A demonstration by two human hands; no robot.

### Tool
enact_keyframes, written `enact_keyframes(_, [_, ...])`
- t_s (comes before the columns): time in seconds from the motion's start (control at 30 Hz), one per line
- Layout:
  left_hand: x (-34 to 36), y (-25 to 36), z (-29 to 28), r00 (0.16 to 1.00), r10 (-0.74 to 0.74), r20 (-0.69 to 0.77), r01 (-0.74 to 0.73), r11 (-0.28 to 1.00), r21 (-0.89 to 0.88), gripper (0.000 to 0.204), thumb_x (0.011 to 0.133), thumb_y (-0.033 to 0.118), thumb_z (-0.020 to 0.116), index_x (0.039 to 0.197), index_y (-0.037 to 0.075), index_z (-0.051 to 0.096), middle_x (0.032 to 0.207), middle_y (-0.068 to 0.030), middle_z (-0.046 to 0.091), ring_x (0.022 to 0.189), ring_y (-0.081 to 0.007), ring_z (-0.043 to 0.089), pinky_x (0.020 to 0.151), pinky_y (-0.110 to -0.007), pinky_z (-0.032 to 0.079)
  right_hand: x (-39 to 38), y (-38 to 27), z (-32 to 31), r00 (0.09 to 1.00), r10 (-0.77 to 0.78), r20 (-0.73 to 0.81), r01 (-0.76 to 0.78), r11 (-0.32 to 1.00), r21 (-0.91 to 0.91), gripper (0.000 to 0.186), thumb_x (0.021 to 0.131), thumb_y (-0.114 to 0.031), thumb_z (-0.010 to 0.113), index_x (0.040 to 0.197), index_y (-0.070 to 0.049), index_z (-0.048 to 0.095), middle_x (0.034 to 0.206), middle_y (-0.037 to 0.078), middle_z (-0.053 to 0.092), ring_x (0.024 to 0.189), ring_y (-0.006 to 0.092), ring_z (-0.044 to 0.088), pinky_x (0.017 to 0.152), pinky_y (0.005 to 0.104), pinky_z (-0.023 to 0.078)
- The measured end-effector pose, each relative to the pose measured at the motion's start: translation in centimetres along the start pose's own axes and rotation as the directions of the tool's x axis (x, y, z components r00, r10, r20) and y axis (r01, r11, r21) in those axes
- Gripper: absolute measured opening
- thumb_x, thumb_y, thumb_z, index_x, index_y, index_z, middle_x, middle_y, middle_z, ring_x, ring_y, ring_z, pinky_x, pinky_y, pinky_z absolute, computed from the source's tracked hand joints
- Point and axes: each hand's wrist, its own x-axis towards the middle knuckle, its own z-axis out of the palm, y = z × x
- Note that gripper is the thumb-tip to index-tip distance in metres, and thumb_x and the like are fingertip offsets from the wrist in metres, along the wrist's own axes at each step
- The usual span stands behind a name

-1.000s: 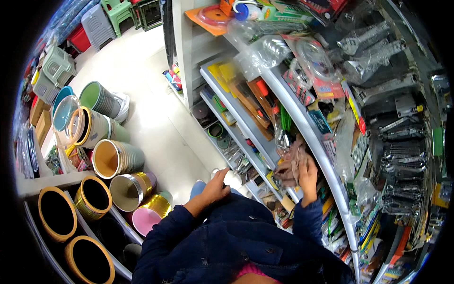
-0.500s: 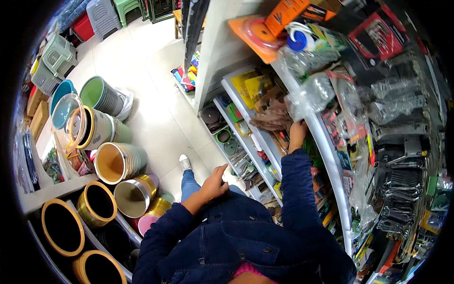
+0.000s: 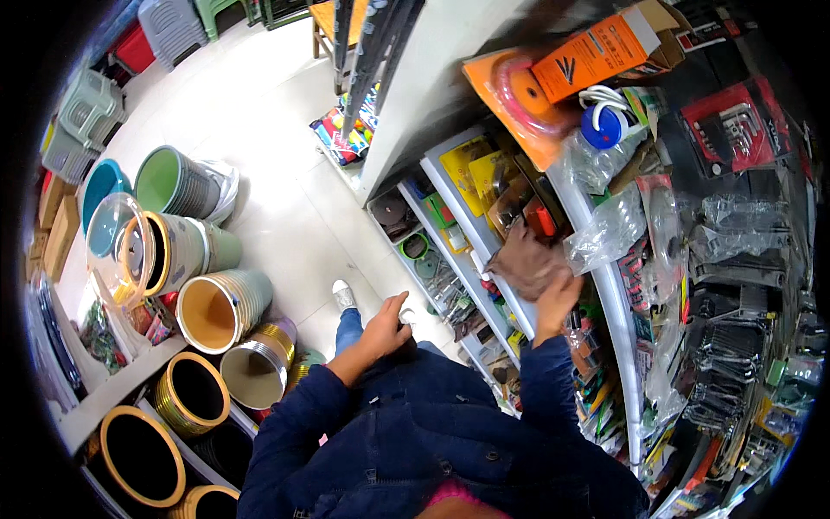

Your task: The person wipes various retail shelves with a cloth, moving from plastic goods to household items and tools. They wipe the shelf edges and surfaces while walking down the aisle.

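Head view: right hand (image 3: 558, 298), clamped on a brown cloth (image 3: 526, 259), has risen along the shelf (image 3: 484, 238) since a second ago, wiping higher among packaged goods beside it. Left hand (image 3: 385, 324) hangs loosely open, empty, well apart near the jacket (image 3: 432, 441).

Pale tiled floor (image 3: 259, 112) below me, evenly lit. White shelving (image 3: 484, 233) on my right, crammed with packaged hardware. Stacked buckets (image 3: 216, 307) and bins on a rack to my left. Plastic stools (image 3: 173, 30) at the far end.
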Motion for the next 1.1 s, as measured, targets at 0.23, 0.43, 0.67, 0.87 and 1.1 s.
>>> enact_keyframes(0.23, [2.7, 1.1, -0.2, 0.994, 0.059, 0.088, -0.060, 0.998, 0.005, 0.069, 0.077, 0.014, 0.059, 0.139, 0.005, 0.032, 0.129, -0.0232, 0.044, 0.102, -0.0428, 0.056, 0.085, -0.044, 0.049, -9.1, 4.6, 2.3, 0.800, 0.041, 0.598, 0.345, 0.784, -0.516, 0.045, 0.082, -0.010, 0.057, 0.124, 0.005, 0.048, 0.130, 0.022, 0.044, 0.121, 0.0400, 0.043, 0.101, 0.0461, 0.036])
enact_keyframes(0.43, [2.9, 0.9, -0.5, 0.987, 0.029, 0.155, -0.036, 0.999, 0.038, 0.069, 0.077, 0.016, 0.059, 0.140, 0.004, 0.031, 0.131, -0.0243, 0.043, 0.098, -0.0410, 0.058, 0.084, -0.045, 0.049, -4.2, 1.3, 9.2, 0.612, 0.087, 0.786, 0.417, 0.809, -0.415, 0.053, 0.081, -0.017, 0.057, 0.126, 0.008, 0.043, 0.134, 0.026, 0.042, 0.123, 0.0381, 0.044, 0.099, 0.0408, 0.042])
enact_keyframes(0.67, [2.7, 1.5, -2.2, 0.986, -0.006, 0.164, 0.002, 1.000, 0.020, 0.070, 0.077, 0.013, 0.060, 0.140, 0.005, 0.031, 0.129, -0.0240, 0.044, 0.091, -0.0384, 0.060, 0.081, -0.043, 0.050, -0.9, -3.2, 11.0, 0.649, 0.231, 0.725, 0.033, 0.944, -0.329, 0.051, 0.081, -0.020, 0.055, 0.125, 0.006, 0.046, 0.121, 0.029, 0.053, 0.111, 0.0450, 0.053, 0.095, 0.0446, 0.044])
enact_keyframes(0.87, [2.3, 0.3, -3.7, 0.993, -0.013, 0.116, 0.011, 1.000, 0.023, 0.070, 0.076, 0.011, 0.060, 0.140, 0.004, 0.032, 0.126, -0.0244, 0.045, 0.088, -0.0367, 0.061, 0.079, -0.042, 0.050, 1.2, -9.0, 10.2, 0.786, 0.050, 0.616, -0.140, 0.985, 0.098, 0.040, 0.086, -0.014, 0.053, 0.122, 0.003, 0.048, 0.114, 0.025, 0.059, 0.106, 0.0394, 0.057, 0.093, 0.0407, 0.044])
enact_keyframes(1.1, [1.3, -1.5, -6.7, 0.998, -0.055, 0.022, 0.054, 0.998, 0.028, 0.067, 0.077, 0.012, 0.059, 0.139, 0.004, 0.034, 0.126, -0.0235, 0.046, 0.094, -0.0377, 0.060, 0.083, -0.041, 0.049, 9.3, -9.9, 22.7, 0.859, -0.335, 0.387, 0.456, 0.844, -0.282, 0.040, 0.087, -0.015, 0.051, 0.123, 0.001, 0.050, 0.121, 0.024, 0.056, 0.109, 0.0436, 0.053, 0.094, 0.0456, 0.043])
